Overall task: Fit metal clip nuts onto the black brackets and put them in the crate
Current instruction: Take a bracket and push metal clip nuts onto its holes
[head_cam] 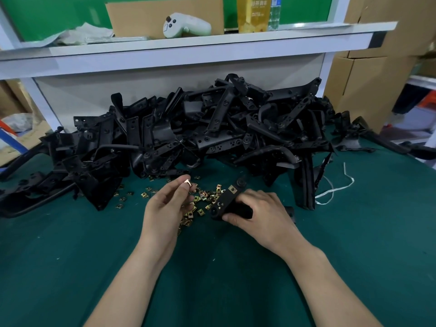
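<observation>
**While one bracket point(226, 205) is gripped, a clip nut point(187, 183) is pinched**

Where the green table point(70, 256) is viewed from above, the black bracket is gripped by the right hand point(259, 213), with the fingers curled round its lower end. It is held just at 3 o'clock of the scattered clip nuts point(203, 197). A brass-coloured fitted nut point(232, 189) is seen on the bracket's upper end. The single clip nut is pinched between thumb and fingertip of the left hand point(165, 204), at 10 o'clock of the bracket and apart from it. A pile of black brackets point(188, 128) is heaped at 12 o'clock, and a white strap point(335, 190) is laid at 3 o'clock.
</observation>
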`<action>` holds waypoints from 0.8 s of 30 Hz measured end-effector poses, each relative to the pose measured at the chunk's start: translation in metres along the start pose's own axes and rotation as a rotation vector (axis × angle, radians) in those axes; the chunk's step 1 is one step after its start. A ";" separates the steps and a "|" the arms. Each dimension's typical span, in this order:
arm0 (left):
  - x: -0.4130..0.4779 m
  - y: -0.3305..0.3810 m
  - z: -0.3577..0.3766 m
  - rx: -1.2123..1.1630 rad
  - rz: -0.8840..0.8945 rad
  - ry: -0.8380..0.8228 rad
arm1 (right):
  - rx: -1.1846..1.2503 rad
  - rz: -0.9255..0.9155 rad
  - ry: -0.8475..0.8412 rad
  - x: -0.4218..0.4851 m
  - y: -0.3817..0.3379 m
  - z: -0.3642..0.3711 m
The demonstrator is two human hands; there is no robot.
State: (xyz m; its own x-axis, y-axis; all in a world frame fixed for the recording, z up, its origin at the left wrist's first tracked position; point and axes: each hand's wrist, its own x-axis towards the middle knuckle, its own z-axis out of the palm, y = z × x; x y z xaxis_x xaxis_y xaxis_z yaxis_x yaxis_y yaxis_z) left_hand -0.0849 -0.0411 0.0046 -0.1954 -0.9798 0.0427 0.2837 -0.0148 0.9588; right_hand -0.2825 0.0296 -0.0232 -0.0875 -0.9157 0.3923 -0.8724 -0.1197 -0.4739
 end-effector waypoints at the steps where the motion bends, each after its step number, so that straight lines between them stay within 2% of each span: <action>1: 0.000 0.000 0.000 -0.043 -0.021 -0.026 | 0.001 -0.001 0.001 0.000 0.000 0.000; 4: -0.001 0.002 -0.001 -0.158 -0.091 -0.108 | 0.007 -0.003 0.006 0.000 0.000 0.001; 8: -0.001 0.003 0.000 -0.194 -0.136 -0.150 | 0.001 -0.001 0.010 0.000 0.001 0.001; 24: -0.002 0.004 0.000 -0.214 -0.141 -0.127 | -0.032 0.010 -0.012 0.001 -0.001 -0.001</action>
State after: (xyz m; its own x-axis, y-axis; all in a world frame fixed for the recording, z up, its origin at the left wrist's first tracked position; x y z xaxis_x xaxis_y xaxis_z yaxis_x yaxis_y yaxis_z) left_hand -0.0832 -0.0392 0.0079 -0.3592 -0.9324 -0.0392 0.4347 -0.2043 0.8771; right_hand -0.2824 0.0294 -0.0215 -0.0908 -0.9215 0.3775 -0.8863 -0.0980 -0.4525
